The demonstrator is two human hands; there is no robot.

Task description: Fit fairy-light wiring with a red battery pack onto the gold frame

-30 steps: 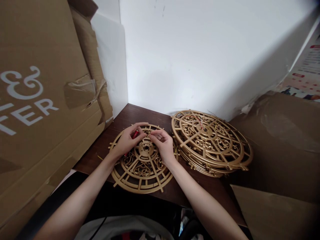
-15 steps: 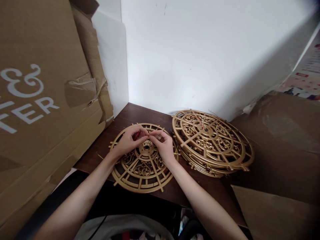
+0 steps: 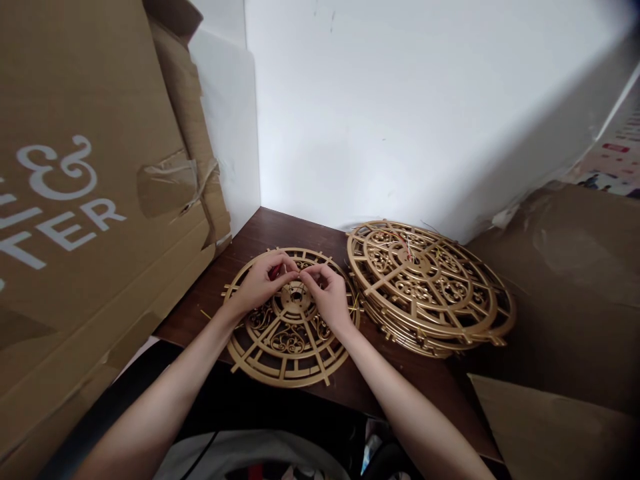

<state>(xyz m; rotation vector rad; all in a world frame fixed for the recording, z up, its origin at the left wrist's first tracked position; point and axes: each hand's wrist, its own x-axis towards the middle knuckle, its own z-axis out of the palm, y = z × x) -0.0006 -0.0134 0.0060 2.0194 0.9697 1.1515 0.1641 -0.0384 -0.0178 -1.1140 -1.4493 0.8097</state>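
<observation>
Gold openwork disc (image 3: 297, 307) under my hands, scrollwork between its spokes, a holed hub in its middle; it lies flat at the front edge of the table (image 3: 280, 222). My left hand (image 3: 261, 284) curls around a red object (image 3: 275, 271); my right hand (image 3: 330, 295) pinches narrowly, on what I cannot tell. Past the left edge, a carton (image 3: 117, 257) reads "&" above "TER" in white. Toward the right edge sits a stack of similar discs (image 3: 424, 265).
</observation>
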